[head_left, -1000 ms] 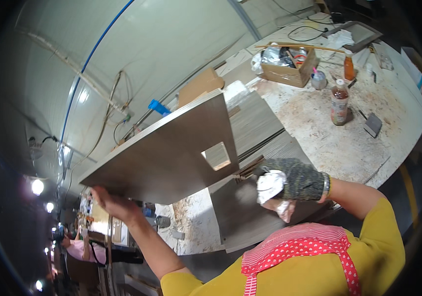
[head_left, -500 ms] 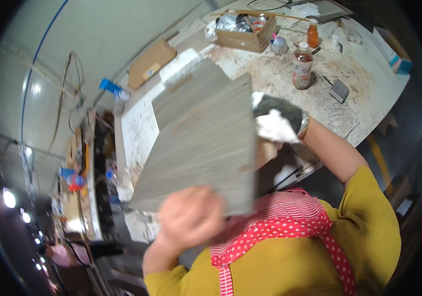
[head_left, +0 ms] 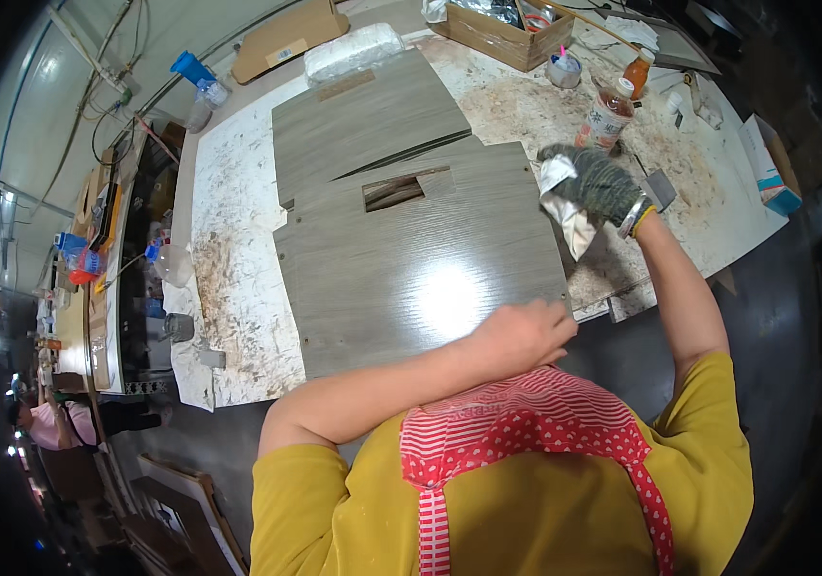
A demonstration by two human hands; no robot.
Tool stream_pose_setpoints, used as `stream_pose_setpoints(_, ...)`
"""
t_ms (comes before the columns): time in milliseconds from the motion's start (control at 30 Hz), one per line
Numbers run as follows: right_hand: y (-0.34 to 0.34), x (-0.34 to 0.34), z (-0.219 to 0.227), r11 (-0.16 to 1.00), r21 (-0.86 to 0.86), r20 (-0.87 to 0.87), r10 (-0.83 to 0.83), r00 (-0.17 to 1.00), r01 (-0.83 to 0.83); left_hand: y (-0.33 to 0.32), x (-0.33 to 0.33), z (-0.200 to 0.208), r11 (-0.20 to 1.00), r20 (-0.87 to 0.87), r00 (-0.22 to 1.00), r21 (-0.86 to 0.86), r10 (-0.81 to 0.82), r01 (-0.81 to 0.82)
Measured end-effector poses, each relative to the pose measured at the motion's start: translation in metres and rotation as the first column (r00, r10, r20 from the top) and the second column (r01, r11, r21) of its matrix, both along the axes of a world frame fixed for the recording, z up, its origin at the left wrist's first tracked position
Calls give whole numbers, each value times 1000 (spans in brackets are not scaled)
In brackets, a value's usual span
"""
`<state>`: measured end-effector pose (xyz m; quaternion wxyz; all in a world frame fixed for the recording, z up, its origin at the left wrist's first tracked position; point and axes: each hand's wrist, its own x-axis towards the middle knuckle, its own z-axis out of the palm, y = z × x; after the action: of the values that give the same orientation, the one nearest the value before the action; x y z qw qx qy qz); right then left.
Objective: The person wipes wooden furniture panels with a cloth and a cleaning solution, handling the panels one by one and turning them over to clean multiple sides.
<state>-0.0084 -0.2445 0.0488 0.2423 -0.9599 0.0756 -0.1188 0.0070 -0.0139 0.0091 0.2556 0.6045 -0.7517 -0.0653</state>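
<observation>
A grey wood-grain panel (head_left: 363, 259) with a rectangular cutout lies on the table in front of me, a bright reflection on its surface. Its far edge rests against or over a second grey panel (head_left: 363, 120). My left hand (head_left: 523, 333), bare, is at the near right corner with its fingers curled round the panel's edge. At the right edge is my right hand (head_left: 603, 187) in a dark knit glove, closed on a crumpled white cloth (head_left: 565, 197). The gloved fingertips are partly hidden by the cloth.
The stained white table (head_left: 238, 250) carries a foam-wrapped pack (head_left: 353, 53), a cardboard box (head_left: 507, 34), a drink bottle (head_left: 606, 117), a smaller amber bottle (head_left: 637, 72), a small jar (head_left: 563, 69) and a dark block (head_left: 661, 189). Shelving stands left; a person (head_left: 56, 422) is farther off.
The tilted panel has come down flat, showing its cutout. My left hand has moved right along the near edge. My right hand with the cloth has come out beside the right edge.
</observation>
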Motion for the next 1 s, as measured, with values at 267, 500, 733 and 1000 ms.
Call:
stream_pose_setpoints(267,-24,2,13,990,-28,-245,-143,959,140,26,201,0,609,224,568,-345,792,-714)
stream_pose_setpoints(500,36,38,-60,995,14,-106,-101,989,103,116,230,-47,422,221,409,-13,885,-907)
stream_pose_setpoints(733,-6,58,-30,752,-217,-432,498,752,-622,130,274,-14,601,-64,635,406,770,-688)
stream_pose_setpoints(1000,-41,158,-33,988,115,-274,-71,959,106,134,368,-40,311,-423,-51,738,905,-599)
